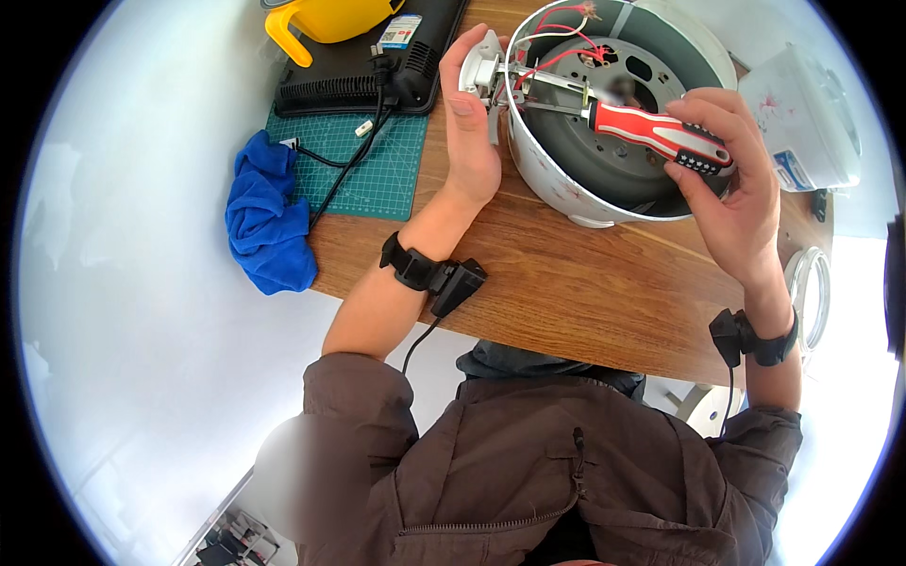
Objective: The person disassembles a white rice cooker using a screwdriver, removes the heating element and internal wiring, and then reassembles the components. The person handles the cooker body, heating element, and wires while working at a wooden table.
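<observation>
My right hand (741, 174) is closed around the red, white and black handle of a screwdriver (642, 129). Its metal shaft points left across the open top of a round appliance body (557, 173), which looks like a rice cooker shell, and reaches its left wall. There my left hand (475, 141) grips a white plastic part (480, 71) at the outside of the shell, the thumb on its near side. Red and white wires (557, 58) run loose inside the shell above a grey metal bottom with holes. The screwdriver's tip is hidden near the wall.
The wooden table (585, 283) holds a green cutting mat (377, 174), a blue cloth (271, 217) at its left edge and a black device (415, 71) with a cable. A yellow container (344, 21) sits on that device. To the right are a white patterned lid (802, 113) and a ring (812, 292).
</observation>
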Demonstrator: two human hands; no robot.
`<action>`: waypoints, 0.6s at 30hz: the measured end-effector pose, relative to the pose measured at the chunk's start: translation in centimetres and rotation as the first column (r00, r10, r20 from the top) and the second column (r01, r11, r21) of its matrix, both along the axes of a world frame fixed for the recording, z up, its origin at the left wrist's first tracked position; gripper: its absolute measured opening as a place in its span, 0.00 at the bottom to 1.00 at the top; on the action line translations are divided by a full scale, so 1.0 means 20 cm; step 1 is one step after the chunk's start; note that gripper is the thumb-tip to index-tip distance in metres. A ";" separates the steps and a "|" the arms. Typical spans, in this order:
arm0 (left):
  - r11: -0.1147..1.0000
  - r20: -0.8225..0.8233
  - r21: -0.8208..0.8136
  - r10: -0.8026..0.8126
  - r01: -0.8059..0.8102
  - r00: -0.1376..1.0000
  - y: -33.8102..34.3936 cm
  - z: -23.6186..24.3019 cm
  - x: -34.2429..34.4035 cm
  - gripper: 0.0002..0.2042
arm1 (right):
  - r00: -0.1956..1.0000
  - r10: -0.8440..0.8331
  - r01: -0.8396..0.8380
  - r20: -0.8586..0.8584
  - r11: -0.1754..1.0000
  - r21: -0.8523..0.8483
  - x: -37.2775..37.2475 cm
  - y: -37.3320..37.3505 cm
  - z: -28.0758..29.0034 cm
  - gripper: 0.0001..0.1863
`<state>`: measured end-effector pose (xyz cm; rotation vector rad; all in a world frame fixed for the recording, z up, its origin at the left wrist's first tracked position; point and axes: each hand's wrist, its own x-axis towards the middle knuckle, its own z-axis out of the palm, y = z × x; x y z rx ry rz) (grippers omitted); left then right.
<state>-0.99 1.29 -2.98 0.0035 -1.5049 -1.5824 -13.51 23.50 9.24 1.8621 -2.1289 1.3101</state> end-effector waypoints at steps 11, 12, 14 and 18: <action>0.999 0.027 -0.049 0.025 -0.024 0.999 -0.02 -0.02 0.00 0.48 | 0.982 -0.084 0.106 -0.167 0.986 0.128 0.04 0.01 0.03 0.21; 0.998 0.030 -0.056 0.033 -0.032 0.999 -0.02 -0.02 0.00 0.48 | 0.988 -0.094 0.113 -0.125 0.981 0.158 0.04 0.01 0.04 0.20; 0.998 0.035 -0.051 0.024 -0.023 0.999 -0.01 -0.01 0.01 0.48 | 0.993 -0.114 0.121 -0.040 0.969 0.218 0.05 0.01 0.06 0.19; 0.998 0.048 -0.054 0.031 -0.028 0.998 -0.02 -0.01 0.01 0.48 | 0.991 -0.118 0.104 0.059 0.975 0.194 0.04 0.00 0.06 0.19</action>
